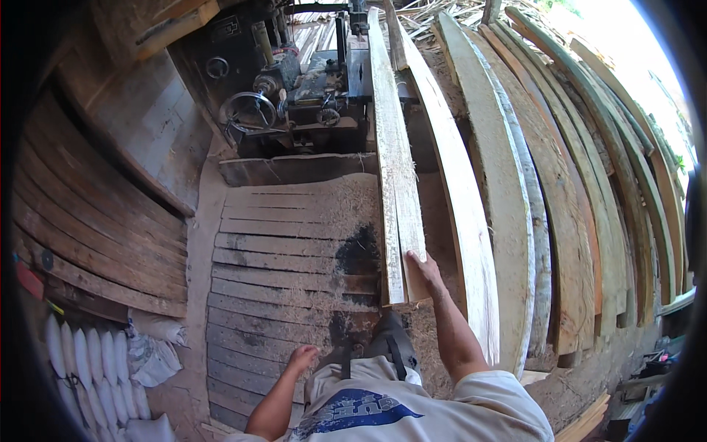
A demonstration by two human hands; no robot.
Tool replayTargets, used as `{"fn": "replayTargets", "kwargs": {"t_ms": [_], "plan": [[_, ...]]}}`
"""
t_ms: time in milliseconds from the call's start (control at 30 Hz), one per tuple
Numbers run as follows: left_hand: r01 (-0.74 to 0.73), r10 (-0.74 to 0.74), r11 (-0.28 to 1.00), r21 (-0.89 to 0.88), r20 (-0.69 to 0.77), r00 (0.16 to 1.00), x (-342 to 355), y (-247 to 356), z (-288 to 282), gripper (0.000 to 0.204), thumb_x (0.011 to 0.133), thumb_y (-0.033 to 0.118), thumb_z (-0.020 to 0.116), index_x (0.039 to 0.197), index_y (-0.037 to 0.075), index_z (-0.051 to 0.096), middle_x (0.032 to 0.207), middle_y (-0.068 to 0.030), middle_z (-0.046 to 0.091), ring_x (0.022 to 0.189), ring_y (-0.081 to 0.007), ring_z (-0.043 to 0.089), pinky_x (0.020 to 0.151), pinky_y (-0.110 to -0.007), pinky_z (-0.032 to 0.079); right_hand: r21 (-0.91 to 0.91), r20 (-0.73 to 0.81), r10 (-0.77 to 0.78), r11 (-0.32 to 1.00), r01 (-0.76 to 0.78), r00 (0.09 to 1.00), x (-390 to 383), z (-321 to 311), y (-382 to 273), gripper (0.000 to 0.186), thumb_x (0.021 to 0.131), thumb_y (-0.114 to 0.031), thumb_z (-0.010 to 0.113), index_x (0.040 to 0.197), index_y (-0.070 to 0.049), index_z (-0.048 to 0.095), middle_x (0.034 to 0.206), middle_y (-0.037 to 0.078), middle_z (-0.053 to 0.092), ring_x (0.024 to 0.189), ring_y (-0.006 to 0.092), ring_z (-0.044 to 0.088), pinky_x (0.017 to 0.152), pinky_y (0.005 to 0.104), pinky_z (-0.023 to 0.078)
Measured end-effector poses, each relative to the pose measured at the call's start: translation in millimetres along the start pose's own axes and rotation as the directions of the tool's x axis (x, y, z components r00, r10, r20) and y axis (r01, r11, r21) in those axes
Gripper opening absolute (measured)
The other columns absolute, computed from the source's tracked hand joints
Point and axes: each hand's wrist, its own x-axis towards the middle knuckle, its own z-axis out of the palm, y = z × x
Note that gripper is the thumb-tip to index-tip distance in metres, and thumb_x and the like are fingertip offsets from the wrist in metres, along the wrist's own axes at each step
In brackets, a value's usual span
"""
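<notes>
Two long pale sawn boards lie side by side, a narrow left board (391, 243) and a right board (409, 210), stretching away from my body. My right hand (426, 269) grips the right board near its close end, thumb on the top face and the other fingers hidden along the edge and below. The close ends of both boards reach almost to my waist. My left hand (303, 357) hangs low beside my hip, loosely closed with nothing visible in it, away from the boards.
A dark woodworking machine (309, 96) with a handwheel (249, 112) stands ahead. Several rough planks (508, 191) lean in a row on the right. Sawdust covers the slatted wooden floor (287, 258). White sacks (92, 353) and stacked timber (96, 228) line the left.
</notes>
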Motion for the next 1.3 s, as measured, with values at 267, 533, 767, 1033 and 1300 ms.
{"fn": "replayTargets", "kwargs": {"t_ms": [267,533,767,1033,1300], "plan": [[-0.128,0.126,0.988,-0.085,-0.035,0.991,-129.5,-56.4,18.4,0.040,0.085,0.038,0.067,0.110,0.006,0.066,0.088,-0.0009,0.065,0.074,-0.0112,0.059,0.065,-0.027,0.047,-0.015,-0.017,0.087,0.996,-0.087,0.996,-260.1,22.3,119.3,0.066,0.086,-0.050,0.065,0.132,-0.004,0.051,0.122,0.015,0.062,0.112,0.0230,0.059,0.096,0.0349,0.045],[0.077,-0.072,0.991,-0.111,0.047,0.996,-300.5,-256.8,85.3,0.046,0.084,0.049,0.065,0.105,0.008,0.066,0.086,0.0001,0.060,0.077,-0.0093,0.054,0.067,-0.025,0.046,-0.004,-0.054,0.102,0.995,-0.102,0.993,-499.4,18.7,235.1,0.061,0.087,-0.042,0.066,0.133,-0.005,0.050,0.121,0.018,0.063,0.112,0.0260,0.060,0.096,0.0363,0.045],[-0.174,0.252,0.962,-0.211,0.442,0.861,-433.2,-299.3,204.3,0.067,0.082,0.054,0.067,0.124,0.003,0.059,0.116,-0.0085,0.064,0.103,-0.0184,0.061,0.092,-0.031,0.044,-0.014,0.010,0.169,0.986,-0.169,0.986,-699.5,-2.6,326.3,0.069,0.085,-0.047,0.067,0.134,-0.002,0.048,0.118,0.018,0.063,0.107,0.0267,0.062,0.092,0.0363,0.047],[0.051,0.159,0.854,-0.517,0.354,0.922,-582.4,-479.6,230.9,0.056,0.079,0.038,0.072,0.120,0.001,0.062,0.111,-0.0114,0.067,0.100,-0.0210,0.064,0.090,-0.033,0.049,-0.101,0.126,0.179,0.981,-0.167,0.976,-938.7,4.0,380.2,0.076,0.088,-0.050,0.063,0.141,-0.002,0.037,0.128,0.022,0.056,0.119,0.0291,0.055,0.100,0.0364,0.043],[-0.171,0.249,0.905,-0.389,0.159,0.955,-722.0,-692.8,242.7,0.047,0.080,0.040,0.071,0.109,0.003,0.068,0.106,-0.0088,0.068,0.095,-0.0200,0.063,0.087,-0.031,0.046,0.188,0.122,0.159,0.965,-0.180,0.980,-1029.8,7.5,386.2,0.069,0.097,-0.042,0.052,0.150,-0.008,0.025,0.146,0.014,0.040,0.130,0.0242,0.041,0.105,0.0357,0.036]]}}
